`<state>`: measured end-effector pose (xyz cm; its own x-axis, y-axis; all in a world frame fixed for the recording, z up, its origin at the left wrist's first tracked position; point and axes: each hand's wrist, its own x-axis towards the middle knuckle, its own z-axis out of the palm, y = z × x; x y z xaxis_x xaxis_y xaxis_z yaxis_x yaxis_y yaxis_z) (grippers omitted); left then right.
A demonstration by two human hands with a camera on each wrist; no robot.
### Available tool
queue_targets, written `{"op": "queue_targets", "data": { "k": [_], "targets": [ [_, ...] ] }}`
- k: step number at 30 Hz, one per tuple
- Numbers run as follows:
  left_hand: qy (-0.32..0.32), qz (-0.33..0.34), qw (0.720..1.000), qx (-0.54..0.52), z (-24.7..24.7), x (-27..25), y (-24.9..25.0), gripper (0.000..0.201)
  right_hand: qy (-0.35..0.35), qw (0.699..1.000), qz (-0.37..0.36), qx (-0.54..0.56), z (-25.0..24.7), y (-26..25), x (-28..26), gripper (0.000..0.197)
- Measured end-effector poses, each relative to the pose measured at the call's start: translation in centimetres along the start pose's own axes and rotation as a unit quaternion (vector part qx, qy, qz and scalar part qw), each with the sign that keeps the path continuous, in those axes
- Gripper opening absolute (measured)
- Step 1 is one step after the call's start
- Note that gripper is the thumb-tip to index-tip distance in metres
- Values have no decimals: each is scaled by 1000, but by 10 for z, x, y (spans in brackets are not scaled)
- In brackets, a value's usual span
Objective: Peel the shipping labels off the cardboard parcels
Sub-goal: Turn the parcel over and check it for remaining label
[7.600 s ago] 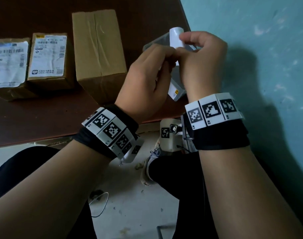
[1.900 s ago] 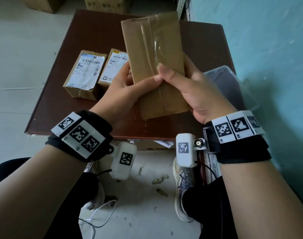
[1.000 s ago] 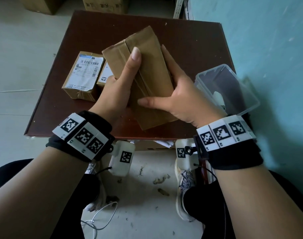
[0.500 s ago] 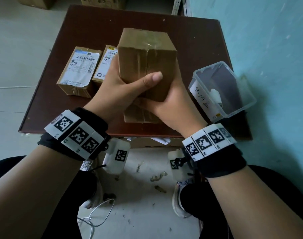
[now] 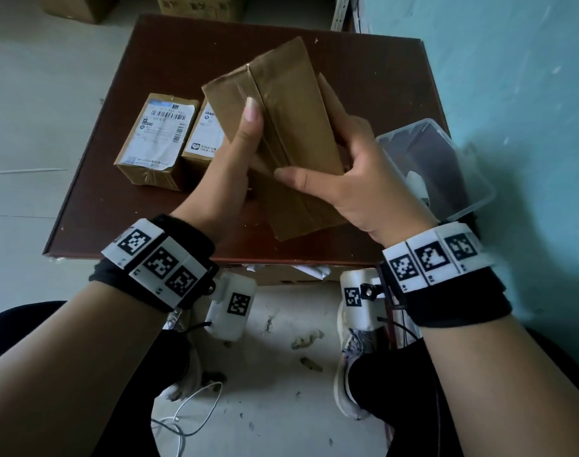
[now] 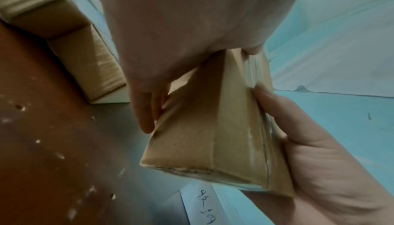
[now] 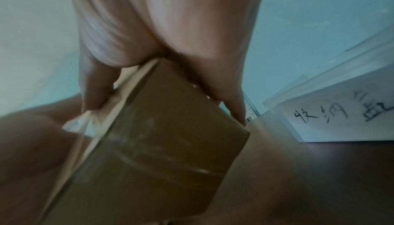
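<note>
A long brown cardboard parcel (image 5: 291,127) wrapped in clear tape is held tilted above the dark table (image 5: 364,61) by both hands. My left hand (image 5: 228,169) grips its left side, thumb lying up the top face. My right hand (image 5: 344,179) grips the right side, thumb across the near face and fingers behind. No label shows on its visible faces. In the left wrist view the parcel (image 6: 213,136) shows its taped end; the right wrist view shows the parcel (image 7: 160,144) blurred. Two smaller parcels with white shipping labels (image 5: 159,133) (image 5: 205,133) lie side by side at the table's left.
A clear plastic bin (image 5: 436,166) with a handwritten label stands at the table's right edge, beside the teal wall (image 5: 512,94). More cardboard boxes (image 5: 195,4) sit on the floor beyond the table. My legs, shoes and a white cable (image 5: 189,413) are below the near edge.
I have turned the parcel in both hands: half a second ago it stood on end with its small face toward me; now it lies tilted lengthwise, showing its long faces.
</note>
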<state>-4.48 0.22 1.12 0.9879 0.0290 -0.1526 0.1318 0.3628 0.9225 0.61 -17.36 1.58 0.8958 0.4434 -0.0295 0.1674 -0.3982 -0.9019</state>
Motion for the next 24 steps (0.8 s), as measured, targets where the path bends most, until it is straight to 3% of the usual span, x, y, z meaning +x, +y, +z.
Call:
{"op": "queue_targets", "data": {
  "k": [4,7,12,16,19,24],
  "targets": [
    [31,27,999,-30,4,5,-3,47,25,1000,-12,0,21,6,-4,136],
    [55,48,997,-11,2,9,-7,49,15,1000,-21,9,25,10,-3,140],
    [12,-15,999,-45,3,9,-7,91,-100,995,-6,15,-7,15,4,138],
    [38,-53,995,-72,5,4,1,72,-162,986,19,-35,-15,19,1,150],
    [53,-39,997,-50,4,7,7,58,-115,993,21,-10,-2,18,0,146],
    [4,6,1000,5,-2,13,11,50,15,985,-5,171,18,17,0,120]
  ]
}}
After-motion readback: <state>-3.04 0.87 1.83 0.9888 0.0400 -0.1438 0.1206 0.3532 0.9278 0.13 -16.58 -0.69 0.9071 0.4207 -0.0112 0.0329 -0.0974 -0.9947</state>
